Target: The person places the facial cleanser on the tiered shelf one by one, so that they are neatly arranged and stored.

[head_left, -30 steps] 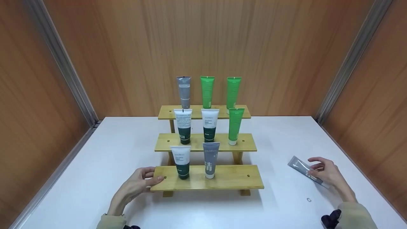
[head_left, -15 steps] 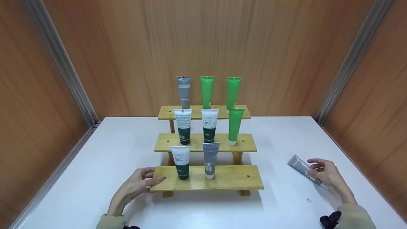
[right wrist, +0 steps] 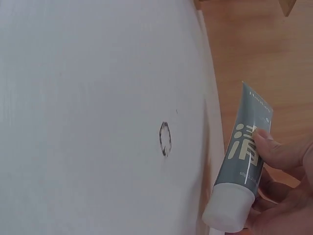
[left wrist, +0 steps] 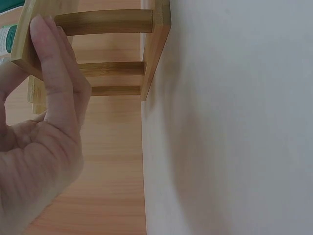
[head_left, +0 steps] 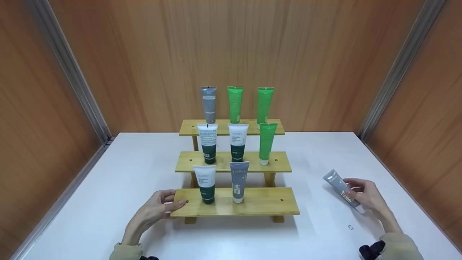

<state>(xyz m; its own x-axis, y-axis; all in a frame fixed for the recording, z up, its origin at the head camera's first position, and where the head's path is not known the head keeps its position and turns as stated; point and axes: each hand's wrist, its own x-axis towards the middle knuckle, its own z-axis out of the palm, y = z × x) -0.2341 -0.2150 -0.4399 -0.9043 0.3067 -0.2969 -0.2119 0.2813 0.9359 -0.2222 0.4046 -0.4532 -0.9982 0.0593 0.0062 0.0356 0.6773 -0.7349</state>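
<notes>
My left hand (head_left: 156,209) pinches the left end of the lowest shelf of a three-step wooden display stand (head_left: 260,206), thumb on top; in the left wrist view its fingers (left wrist: 56,73) press the underside. At the right, my right hand (head_left: 369,196) holds a grey squeeze tube (head_left: 338,183) with a white cap, tilted just over the table. The right wrist view shows this grey tube (right wrist: 249,137) between thumb and fingers, cap toward the camera. On the lowest shelf stand a white-and-green tube (head_left: 206,182) and another grey tube (head_left: 239,180), both upright on their caps.
The middle shelf bears two white-and-green tubes (head_left: 238,139) and a green tube (head_left: 267,142). A grey tube (head_left: 209,103) and two green tubes (head_left: 235,103) stand on the top shelf. A small ring-shaped mark (head_left: 350,227) lies on the white table (head_left: 137,159). Wooden walls (head_left: 231,54) enclose it.
My right hand has shifted slightly left with the grey tube, whose flat end has risen a little and whose printed face has turned more into view. The left hand and the stand stay put.
</notes>
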